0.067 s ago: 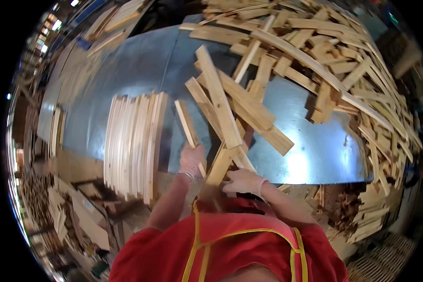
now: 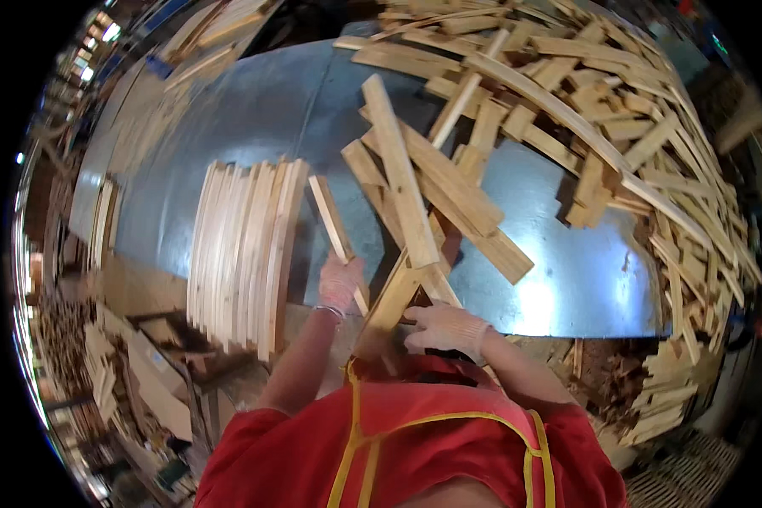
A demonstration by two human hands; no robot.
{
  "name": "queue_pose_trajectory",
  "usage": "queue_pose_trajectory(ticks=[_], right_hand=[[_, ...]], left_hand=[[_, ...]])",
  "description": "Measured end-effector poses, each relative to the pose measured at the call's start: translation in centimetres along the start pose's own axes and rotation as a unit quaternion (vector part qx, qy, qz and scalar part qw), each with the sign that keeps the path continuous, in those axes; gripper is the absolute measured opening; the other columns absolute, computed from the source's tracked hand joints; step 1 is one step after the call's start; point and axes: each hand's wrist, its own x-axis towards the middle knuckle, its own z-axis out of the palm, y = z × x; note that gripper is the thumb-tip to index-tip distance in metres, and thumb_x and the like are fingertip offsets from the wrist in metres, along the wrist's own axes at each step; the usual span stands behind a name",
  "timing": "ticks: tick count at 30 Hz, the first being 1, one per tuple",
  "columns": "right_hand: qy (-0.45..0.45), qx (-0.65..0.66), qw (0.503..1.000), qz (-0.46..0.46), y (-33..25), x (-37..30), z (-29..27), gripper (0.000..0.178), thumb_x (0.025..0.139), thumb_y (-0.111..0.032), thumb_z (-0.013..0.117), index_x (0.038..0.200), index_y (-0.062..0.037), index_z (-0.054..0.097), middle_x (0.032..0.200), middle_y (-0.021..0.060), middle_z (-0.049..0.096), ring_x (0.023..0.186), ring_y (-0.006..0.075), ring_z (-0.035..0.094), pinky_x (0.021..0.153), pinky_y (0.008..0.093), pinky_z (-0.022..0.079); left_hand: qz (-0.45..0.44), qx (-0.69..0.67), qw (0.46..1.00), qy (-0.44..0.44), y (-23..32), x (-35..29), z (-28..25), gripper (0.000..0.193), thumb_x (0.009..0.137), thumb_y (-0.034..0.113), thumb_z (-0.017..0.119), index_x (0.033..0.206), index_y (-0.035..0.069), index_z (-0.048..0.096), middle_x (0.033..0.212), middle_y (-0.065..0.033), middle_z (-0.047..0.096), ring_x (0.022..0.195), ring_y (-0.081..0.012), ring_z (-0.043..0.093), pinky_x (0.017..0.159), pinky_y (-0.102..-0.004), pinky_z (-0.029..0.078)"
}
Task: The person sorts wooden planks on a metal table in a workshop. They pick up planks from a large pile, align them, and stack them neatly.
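Observation:
My left hand (image 2: 340, 284), in a pale glove, is closed around a narrow wooden slat (image 2: 330, 216) that points away from me. Just left of it lies a row of pale slats (image 2: 244, 254), side by side. My gloved right hand (image 2: 445, 327) is at the table's near edge with its fingers curled. Beside those fingers a wider board (image 2: 389, 305) slopes toward my body. What the right hand grips is partly hidden. Ahead of both hands several loose boards cross one another, with a long board (image 2: 400, 169) on top.
A large heap of mixed wood pieces (image 2: 610, 110) covers the right and far right of the metal table (image 2: 245, 110). A smaller bundle of slats (image 2: 102, 222) rests at its left end. More cut wood (image 2: 665, 385) is piled low at the right.
My left hand and its slat have shifted slightly left, closer to the row of slats. The right hand has barely moved, and the whole view has turned a little.

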Motion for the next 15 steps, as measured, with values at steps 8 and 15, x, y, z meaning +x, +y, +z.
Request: queue_pose_trajectory(ticks=[8, 15], right_hand=[[0.400, -0.062, 0.914, 0.024, -6.8, -4.9, -11.0, 0.073, 0.086, -0.036, 0.078, 0.150, -0.0105, 0.054, 0.145, 0.0199, 0.060, 0.130, 0.0376, 0.061, 0.107, 0.0470, 0.051], [0.387, -0.241, 0.869, 0.192, -2.8, 5.1, -14.6, 0.082, 0.084, -0.036, 0.080, 0.152, -0.0043, 0.047, 0.143, 0.0272, 0.059, 0.130, 0.0464, 0.061, 0.108, 0.0529, 0.052]], left_hand=[[0.192, 0.487, 0.832, 0.185, -2.6, 5.0, -10.3, 0.063, 0.092, 0.039, 0.068, 0.148, 0.014, 0.055, 0.143, -0.0138, 0.061, 0.126, -0.0354, 0.063, 0.099, -0.0519, 0.052], [0.228, 0.340, 0.911, 0.054, 2.2, 3.9, -7.1, 0.090, 0.087, 0.051, 0.074, 0.158, 0.005, 0.046, 0.154, -0.0195, 0.057, 0.139, -0.0349, 0.057, 0.110, -0.0488, 0.048]])
